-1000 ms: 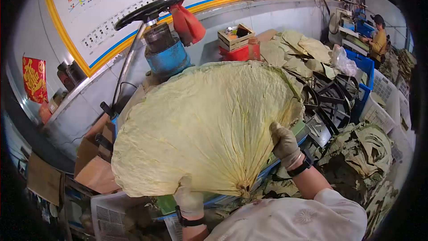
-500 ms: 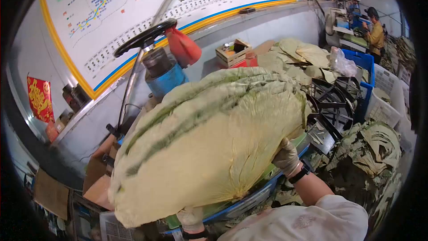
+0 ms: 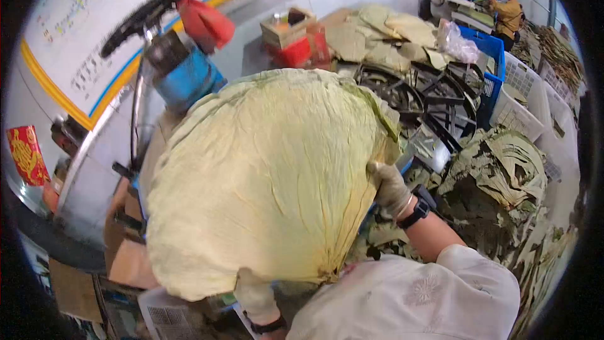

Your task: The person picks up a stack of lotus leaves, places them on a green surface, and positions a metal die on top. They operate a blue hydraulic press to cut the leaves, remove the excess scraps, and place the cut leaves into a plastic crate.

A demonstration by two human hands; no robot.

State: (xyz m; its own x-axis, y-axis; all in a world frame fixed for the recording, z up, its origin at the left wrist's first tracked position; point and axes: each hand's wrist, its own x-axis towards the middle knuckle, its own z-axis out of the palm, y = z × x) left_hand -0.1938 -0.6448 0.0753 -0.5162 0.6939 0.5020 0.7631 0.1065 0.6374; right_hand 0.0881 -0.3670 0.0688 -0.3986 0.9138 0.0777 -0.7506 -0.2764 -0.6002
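Note:
A huge pale green-yellow leaf bundle (image 3: pixel 264 176), fan-shaped and veined, spreads across the middle of the view. My right hand (image 3: pixel 390 190), in a whitish glove with a black band at the wrist, is closed on the right edge of the leaf bundle. My left hand (image 3: pixel 257 296), gloved too, grips the lower edge near the bottom centre; part of its fingers is hidden behind the leaf. Whatever lies under the bundle is mostly covered.
A blue machine (image 3: pixel 185 75) with a black wheel stands at the back left. Flat leaves (image 3: pixel 377 31), black racks (image 3: pixel 440 97), a blue crate (image 3: pixel 487 56) and crumpled leaves (image 3: pixel 497 170) lie to the right. A person (image 3: pixel 505 16) stands at the far right.
The leaf bundle has tilted up and its folded far part no longer shows as dark folds. Both hands have kept hold. The camera view has shifted right and down.

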